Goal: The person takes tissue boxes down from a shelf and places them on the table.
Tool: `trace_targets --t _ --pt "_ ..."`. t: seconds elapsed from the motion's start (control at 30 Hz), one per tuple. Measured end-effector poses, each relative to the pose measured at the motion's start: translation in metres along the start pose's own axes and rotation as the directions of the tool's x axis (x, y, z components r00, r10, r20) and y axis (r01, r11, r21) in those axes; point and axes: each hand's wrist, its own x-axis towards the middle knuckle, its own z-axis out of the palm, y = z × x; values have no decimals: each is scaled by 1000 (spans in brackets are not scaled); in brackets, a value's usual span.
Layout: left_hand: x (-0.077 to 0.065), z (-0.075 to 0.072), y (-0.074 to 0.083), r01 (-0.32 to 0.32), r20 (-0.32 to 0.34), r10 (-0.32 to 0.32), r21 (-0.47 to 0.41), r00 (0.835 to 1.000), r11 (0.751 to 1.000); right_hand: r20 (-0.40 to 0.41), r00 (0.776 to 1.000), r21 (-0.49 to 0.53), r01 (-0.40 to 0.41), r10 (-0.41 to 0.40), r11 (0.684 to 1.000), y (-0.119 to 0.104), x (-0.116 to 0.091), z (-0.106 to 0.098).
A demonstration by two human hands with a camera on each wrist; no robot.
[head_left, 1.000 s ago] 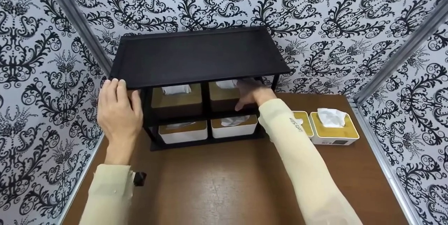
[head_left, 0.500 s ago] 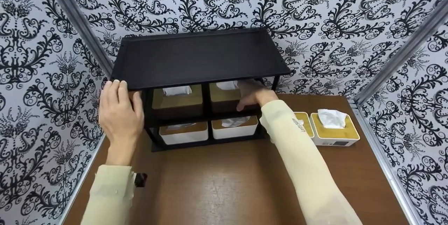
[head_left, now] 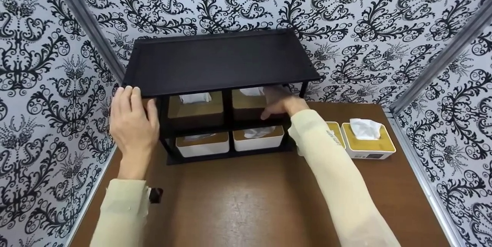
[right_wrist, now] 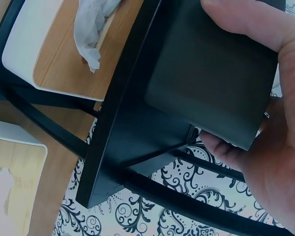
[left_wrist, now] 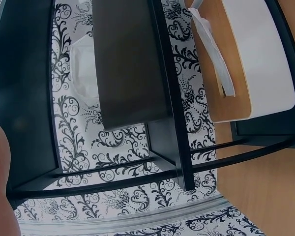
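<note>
My right hand [head_left: 282, 103] reaches under the top board of a black shelf rack [head_left: 226, 60]. It grips the right end of a dark-sided tissue box [head_left: 248, 103] on the middle level. In the right wrist view the thumb lies on that box's dark front [right_wrist: 211, 83], with fingers round its end. My left hand [head_left: 134, 126] rests on the front left corner of the top board, fingers extended. A second dark tissue box [head_left: 196, 110] stands left of the gripped one. Below sit two white tissue boxes, one left [head_left: 201, 147] and one right [head_left: 258, 142].
Right of the rack, a white tissue box with a wooden lid [head_left: 368, 145] stands on the brown table [head_left: 234, 201]. Another tissue box [head_left: 335, 130] beside it is partly hidden by my right sleeve. Patterned walls [head_left: 246, 1] with metal corner posts enclose the table.
</note>
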Motion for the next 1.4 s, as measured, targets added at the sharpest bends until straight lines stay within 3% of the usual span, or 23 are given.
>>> trace_targets --t 0.27,0.5,0.8,1.0,1.17,1.4 --pt "-1 0 2 -7 -7 7 -9 1000 1000 14 999 3 -34 34 999 0 -12 -8" --pt "-2 0 1 -9 10 9 -11 1000 1000 -16 1000 -37 22 -22 999 -4 -21 -10" --pt "-1 -1 0 -14 4 14 -18 1000 1000 -97 979 -207 158 -181 966 -11 -40 -11" --pt "-1 -2 0 -13 -2 13 -26 1000 1000 -77 976 -254 178 -203 951 -11 -55 -8" --pt "-1 -2 0 -9 -2 9 -27 1000 1000 -119 960 -342 198 -252 919 -12 -66 -6" --pt "1 -3 3 -25 -6 25 -21 1000 999 -129 953 -325 221 -274 920 -10 -87 -3"
